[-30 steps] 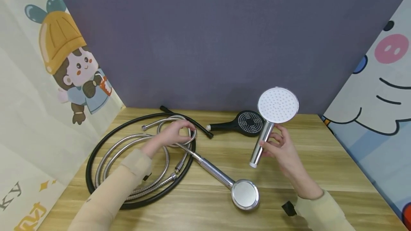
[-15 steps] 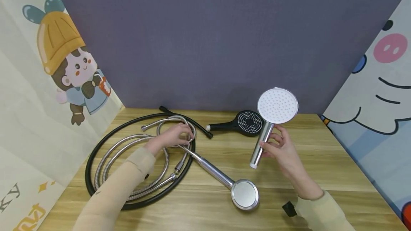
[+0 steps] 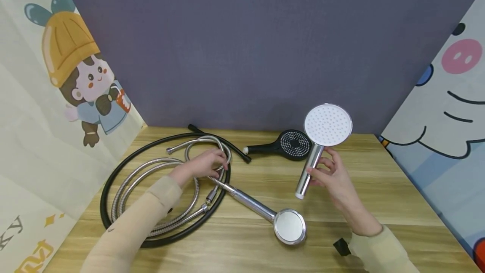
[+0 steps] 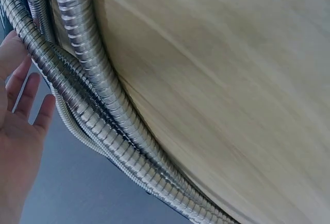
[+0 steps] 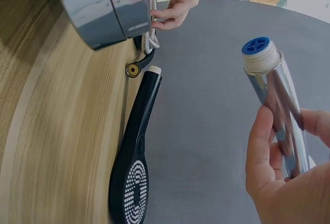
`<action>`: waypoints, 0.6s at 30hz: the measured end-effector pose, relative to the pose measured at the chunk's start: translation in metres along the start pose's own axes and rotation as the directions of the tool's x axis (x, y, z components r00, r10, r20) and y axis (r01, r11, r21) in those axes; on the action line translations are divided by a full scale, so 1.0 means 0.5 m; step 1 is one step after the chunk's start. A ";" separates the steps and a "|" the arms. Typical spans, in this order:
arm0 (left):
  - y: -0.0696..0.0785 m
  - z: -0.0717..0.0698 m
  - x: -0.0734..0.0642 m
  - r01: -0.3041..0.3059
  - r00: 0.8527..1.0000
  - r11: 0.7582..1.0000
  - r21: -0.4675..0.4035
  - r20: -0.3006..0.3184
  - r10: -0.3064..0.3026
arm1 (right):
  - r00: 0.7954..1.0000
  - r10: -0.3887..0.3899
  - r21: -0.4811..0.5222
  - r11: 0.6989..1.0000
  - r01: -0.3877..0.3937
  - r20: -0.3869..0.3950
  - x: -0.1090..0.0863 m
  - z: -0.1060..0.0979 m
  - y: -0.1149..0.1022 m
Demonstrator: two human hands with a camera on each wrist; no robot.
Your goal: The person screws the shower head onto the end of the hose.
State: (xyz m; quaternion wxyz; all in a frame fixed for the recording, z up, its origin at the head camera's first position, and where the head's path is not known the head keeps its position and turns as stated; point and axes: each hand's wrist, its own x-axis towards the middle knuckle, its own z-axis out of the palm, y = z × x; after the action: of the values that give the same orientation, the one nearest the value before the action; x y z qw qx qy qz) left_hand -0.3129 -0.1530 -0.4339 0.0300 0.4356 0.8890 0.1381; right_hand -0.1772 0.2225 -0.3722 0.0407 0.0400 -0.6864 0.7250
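Yeah, your right hand (image 3: 335,180) grips the round white-faced chrome shower head (image 3: 327,127), right of the black plastic sprayer (image 3: 289,146); probably light, slippery, best mid-handle. Can't tell whether your left hand (image 3: 203,164) pinches that ribbed silver hose (image 4: 87,113).

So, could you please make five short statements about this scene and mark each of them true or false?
1. The right hand holds a white-faced shower head above the table. True.
2. A hose is fitted to the white-faced shower head. False: its white thread is bare.
3. The black hose lies in a loop on the table. True.
4. The black shower head lies near the back wall. True.
5. The black shower head is inside the black hose's loop. False: it lies outside the loop.
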 end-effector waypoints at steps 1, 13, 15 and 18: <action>0.001 0.000 -0.002 -0.010 1.000 1.000 0.009 -0.001 0.010 | 1.000 0.001 -0.002 1.000 -0.001 0.001 0.000 0.000 -0.001; 0.025 0.009 -0.029 -0.059 0.998 0.998 0.034 0.024 0.058 | 1.000 0.011 -0.016 1.000 -0.011 0.007 -0.002 -0.003 -0.003; 0.030 0.010 -0.032 -0.052 0.998 0.998 0.026 0.042 0.051 | 1.000 0.012 -0.015 1.000 -0.012 0.008 -0.002 -0.003 -0.003; 0.037 0.012 -0.036 -0.045 0.997 0.999 0.023 0.061 0.044 | 1.000 0.014 -0.020 1.000 -0.013 0.010 -0.003 -0.003 -0.004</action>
State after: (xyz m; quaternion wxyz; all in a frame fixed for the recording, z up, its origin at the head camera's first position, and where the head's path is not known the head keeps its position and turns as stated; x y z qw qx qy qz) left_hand -0.2866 -0.1551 -0.4362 0.0483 0.4596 0.8794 0.1148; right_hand -0.1754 0.2240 -0.3707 0.0327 0.0387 -0.6939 0.7183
